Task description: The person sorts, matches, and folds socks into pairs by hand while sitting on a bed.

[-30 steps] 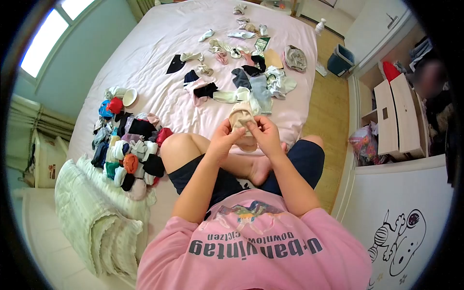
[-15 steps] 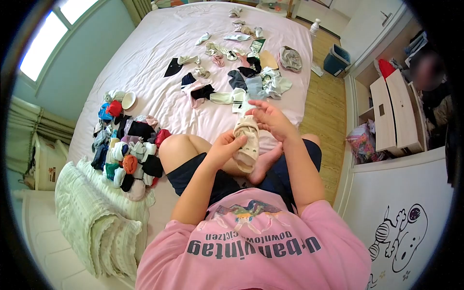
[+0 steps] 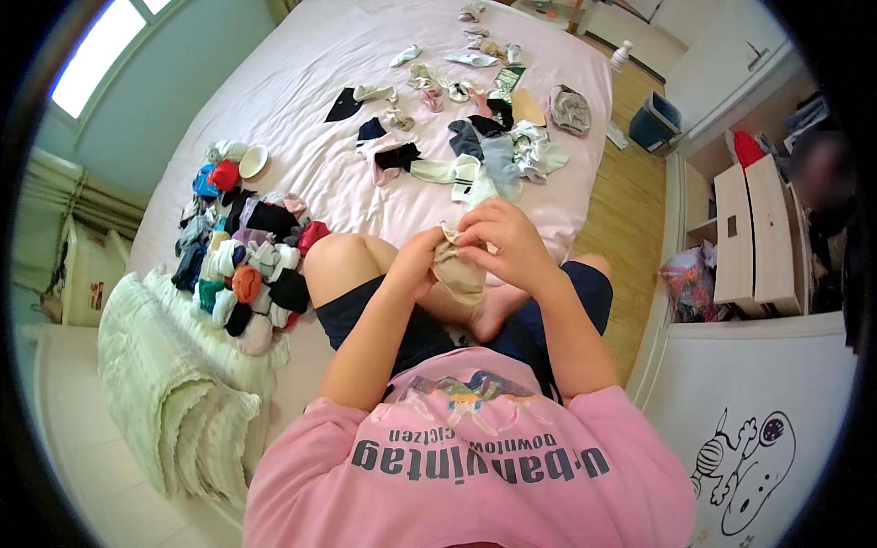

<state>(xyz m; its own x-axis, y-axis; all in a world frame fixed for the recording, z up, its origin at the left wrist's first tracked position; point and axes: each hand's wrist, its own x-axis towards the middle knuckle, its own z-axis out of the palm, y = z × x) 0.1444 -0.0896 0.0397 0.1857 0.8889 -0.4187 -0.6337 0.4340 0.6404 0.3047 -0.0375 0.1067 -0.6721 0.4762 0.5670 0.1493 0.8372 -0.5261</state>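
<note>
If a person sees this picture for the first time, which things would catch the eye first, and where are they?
Probably first the pink shirt with large dark lettering, upside down in this view, which fills the bottom centre. Next comes the colourful pile of bundled garments on the left side of the bed. In the middle, the left hand holds a beige sock, with the right hand at its upper edge.

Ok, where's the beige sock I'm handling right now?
In the head view, the beige sock is near centre, between your left hand and right hand, over your crossed legs.
</note>
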